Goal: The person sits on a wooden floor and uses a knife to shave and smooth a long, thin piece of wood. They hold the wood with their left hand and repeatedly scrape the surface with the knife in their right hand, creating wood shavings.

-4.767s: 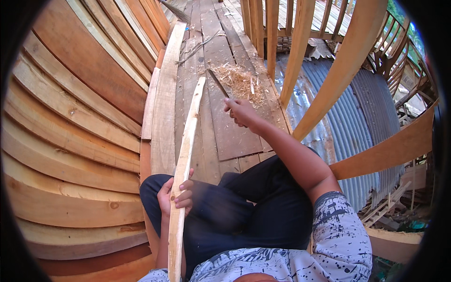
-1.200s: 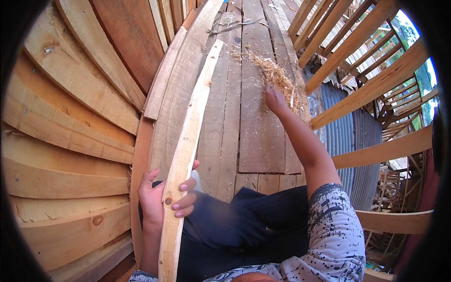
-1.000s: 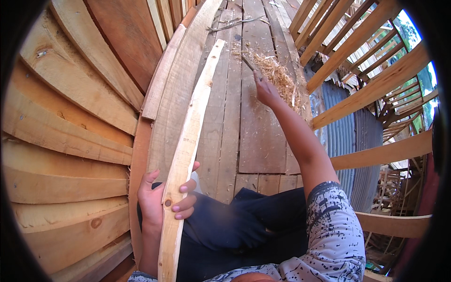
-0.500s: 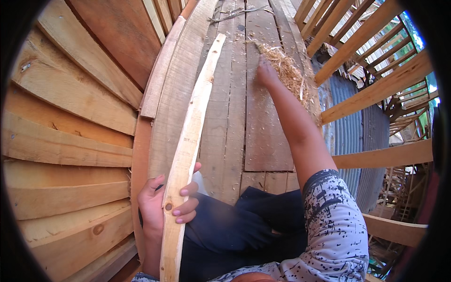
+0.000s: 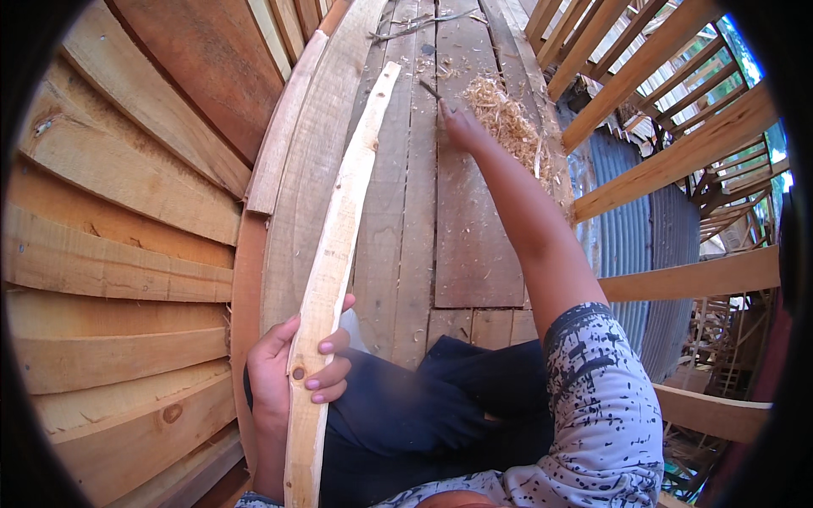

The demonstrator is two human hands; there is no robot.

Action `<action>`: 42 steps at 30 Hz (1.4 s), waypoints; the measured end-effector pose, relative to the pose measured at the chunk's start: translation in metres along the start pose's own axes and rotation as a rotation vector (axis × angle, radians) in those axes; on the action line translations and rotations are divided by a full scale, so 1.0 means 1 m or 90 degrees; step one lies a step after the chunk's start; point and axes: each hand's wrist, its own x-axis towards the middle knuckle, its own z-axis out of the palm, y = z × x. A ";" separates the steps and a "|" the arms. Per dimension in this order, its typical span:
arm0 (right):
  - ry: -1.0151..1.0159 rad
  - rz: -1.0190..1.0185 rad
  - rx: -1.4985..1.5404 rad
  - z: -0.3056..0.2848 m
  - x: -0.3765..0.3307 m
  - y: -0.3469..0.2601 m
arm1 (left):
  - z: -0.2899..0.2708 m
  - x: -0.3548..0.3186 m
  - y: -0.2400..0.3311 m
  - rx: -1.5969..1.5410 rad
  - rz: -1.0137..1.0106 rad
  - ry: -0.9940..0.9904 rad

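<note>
Wooden, long and probably stiff, the pale slat [image 5: 326,279] is gripped near its lower end by the curled fingers of the left hand [image 5: 292,372], while a thin dark tool [image 5: 429,89] is pinched by the right hand [image 5: 461,127].

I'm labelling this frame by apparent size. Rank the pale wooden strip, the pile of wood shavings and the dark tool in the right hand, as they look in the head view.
1. Pale wooden strip, by far the longest, held by the left hand.
2. Pile of wood shavings.
3. Dark tool in the right hand, only a short tip shows.
The pile and tool lie farther away, so both look smaller.
</note>
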 end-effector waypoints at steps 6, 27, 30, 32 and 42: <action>0.108 0.189 0.100 0.010 0.005 0.014 | -0.002 0.000 0.001 0.003 0.001 0.008; 0.049 -0.286 -0.027 -0.037 -0.164 -0.007 | 0.001 -0.011 -0.005 0.072 -0.018 -0.027; -0.126 -0.480 -0.086 -0.037 -0.216 -0.026 | -0.001 -0.013 -0.005 0.090 -0.014 -0.030; -0.169 -0.571 -0.139 -0.035 -0.239 -0.016 | 0.002 -0.014 -0.008 0.123 -0.015 -0.039; -0.056 -0.282 -0.051 -0.046 -0.277 0.056 | 0.000 -0.022 -0.014 0.155 -0.035 -0.096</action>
